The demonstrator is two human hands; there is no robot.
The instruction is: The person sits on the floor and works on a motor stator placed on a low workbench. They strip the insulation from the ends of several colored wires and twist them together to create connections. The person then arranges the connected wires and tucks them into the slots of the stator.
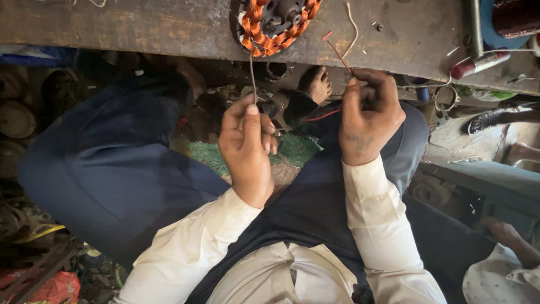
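Observation:
A round motor stator [274, 22] wound with orange copper coils lies on the worn wooden bench [140, 25] at the top. A thin wire [252, 73] runs down from it into my left hand [246, 143], which pinches it between thumb and fingers below the bench edge. My right hand [368, 115] is closed on another thin reddish wire [340, 57] that slants up onto the bench. Both sleeves are white, and my legs in dark trousers spread below.
A red-tipped tool [478, 63] and a dark copper wire spool [516, 17] sit at the bench's right. A bare foot [318, 84] shows under the bench. Another person's hand [509, 236] and sandalled foot [492, 119] are at right. Motor parts and scrap clutter the floor at left.

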